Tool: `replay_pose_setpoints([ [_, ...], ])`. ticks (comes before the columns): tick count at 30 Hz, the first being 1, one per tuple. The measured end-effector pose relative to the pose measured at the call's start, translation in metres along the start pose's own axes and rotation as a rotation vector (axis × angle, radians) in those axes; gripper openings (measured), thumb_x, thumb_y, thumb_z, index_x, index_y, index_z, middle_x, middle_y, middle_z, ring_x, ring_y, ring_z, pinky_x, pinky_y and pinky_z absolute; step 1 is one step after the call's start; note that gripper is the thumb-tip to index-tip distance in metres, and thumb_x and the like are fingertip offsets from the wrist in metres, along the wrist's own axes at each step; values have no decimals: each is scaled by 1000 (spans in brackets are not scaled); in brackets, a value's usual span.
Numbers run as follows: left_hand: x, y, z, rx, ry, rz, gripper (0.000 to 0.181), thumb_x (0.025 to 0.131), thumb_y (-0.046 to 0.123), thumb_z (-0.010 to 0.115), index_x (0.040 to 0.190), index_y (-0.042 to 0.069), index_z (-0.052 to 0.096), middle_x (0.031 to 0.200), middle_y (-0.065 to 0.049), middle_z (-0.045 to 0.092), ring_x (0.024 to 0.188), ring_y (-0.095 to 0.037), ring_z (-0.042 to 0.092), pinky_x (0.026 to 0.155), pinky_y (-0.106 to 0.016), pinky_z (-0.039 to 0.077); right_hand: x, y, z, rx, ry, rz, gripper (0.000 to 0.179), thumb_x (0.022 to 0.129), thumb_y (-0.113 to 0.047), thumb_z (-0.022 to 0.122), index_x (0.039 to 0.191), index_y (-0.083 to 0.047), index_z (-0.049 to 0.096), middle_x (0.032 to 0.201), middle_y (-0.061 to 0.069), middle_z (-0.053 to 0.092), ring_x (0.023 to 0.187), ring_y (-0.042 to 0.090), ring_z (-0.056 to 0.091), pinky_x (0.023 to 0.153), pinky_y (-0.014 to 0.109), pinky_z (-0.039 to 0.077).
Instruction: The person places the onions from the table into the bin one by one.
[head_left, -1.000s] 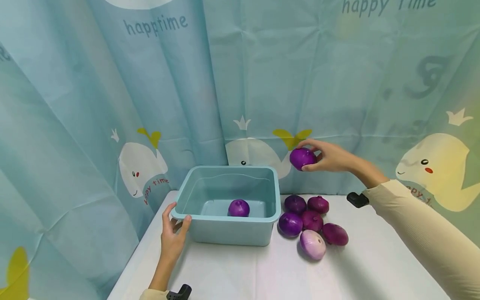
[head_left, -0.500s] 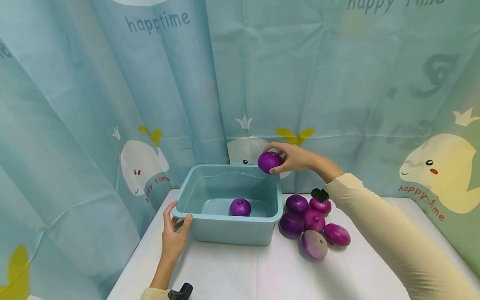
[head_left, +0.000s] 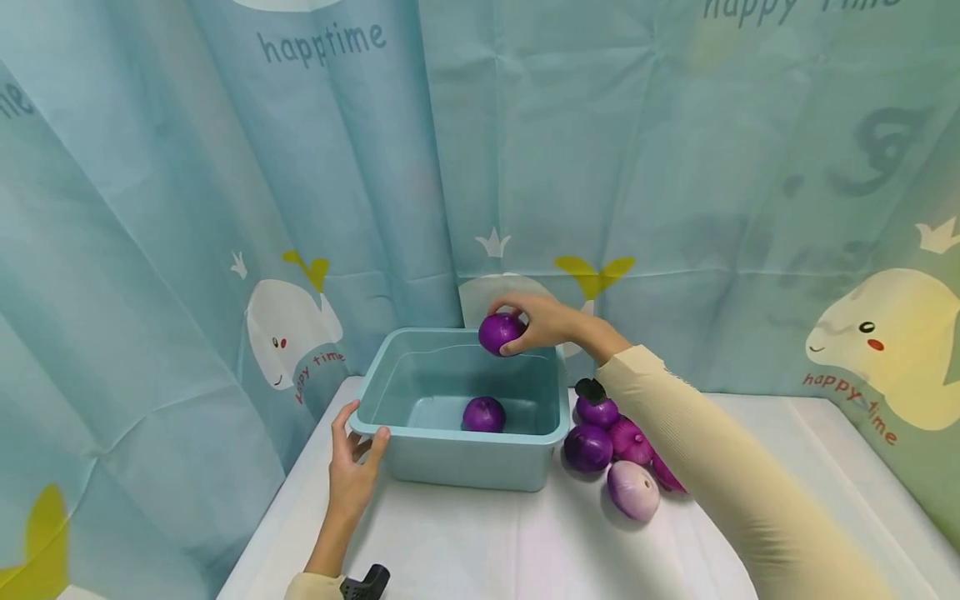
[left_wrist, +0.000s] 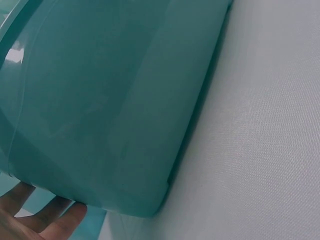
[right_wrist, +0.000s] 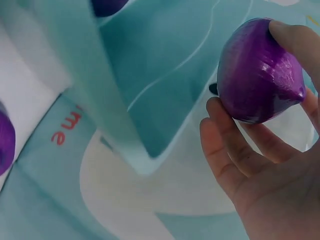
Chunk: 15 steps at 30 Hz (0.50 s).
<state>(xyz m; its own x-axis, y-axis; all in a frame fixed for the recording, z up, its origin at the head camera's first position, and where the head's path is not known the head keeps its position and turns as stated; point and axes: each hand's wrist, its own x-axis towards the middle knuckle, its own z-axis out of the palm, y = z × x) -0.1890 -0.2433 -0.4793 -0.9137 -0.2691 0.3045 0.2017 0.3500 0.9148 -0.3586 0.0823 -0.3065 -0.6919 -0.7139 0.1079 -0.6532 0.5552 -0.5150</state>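
Observation:
Over the back right part of a blue-green plastic tub (head_left: 465,462), my right hand (head_left: 542,321) holds a purple onion (head_left: 498,333) between thumb and fingers. The right wrist view shows that onion (right_wrist: 260,72) pinched by the thumb on one side and fingertips on the other. A second purple onion (head_left: 483,414) lies on the tub's floor. My left hand (head_left: 356,475) grips the tub's front left corner, thumb over the rim. In the left wrist view its fingers (left_wrist: 62,222) rest against the tub's wall (left_wrist: 110,110).
Several purple onions (head_left: 588,448) are grouped on the white table (head_left: 465,542) right of the tub, some partly behind the right sleeve (head_left: 720,475). One paler onion (head_left: 633,492) lies at the group's front. A whale-print curtain (head_left: 360,167) hangs close behind the tub.
My right hand has carried the onion leftward, from above the table onions to over the tub. The left hand keeps its grip on the tub's corner.

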Motion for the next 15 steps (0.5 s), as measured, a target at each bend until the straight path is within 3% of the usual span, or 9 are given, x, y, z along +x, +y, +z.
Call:
replay_pose_setpoints([
  [10,0,1,0,-3,-1,-7,67,103,23,64,158,24,26,152,-27,45,123,-46,57,82,-19,48,10,-4,16,-41,-86,89,58,85,-27,85,135,-21,56,130,14,61,120,31,56,95,44,52],
  [15,-1,2,0,3,-6,-11,67,103,23,63,158,24,26,154,-26,43,125,-45,56,86,-25,50,13,-8,24,-36,-117,116,58,86,-27,84,136,-23,55,132,13,59,122,30,55,96,45,52],
])
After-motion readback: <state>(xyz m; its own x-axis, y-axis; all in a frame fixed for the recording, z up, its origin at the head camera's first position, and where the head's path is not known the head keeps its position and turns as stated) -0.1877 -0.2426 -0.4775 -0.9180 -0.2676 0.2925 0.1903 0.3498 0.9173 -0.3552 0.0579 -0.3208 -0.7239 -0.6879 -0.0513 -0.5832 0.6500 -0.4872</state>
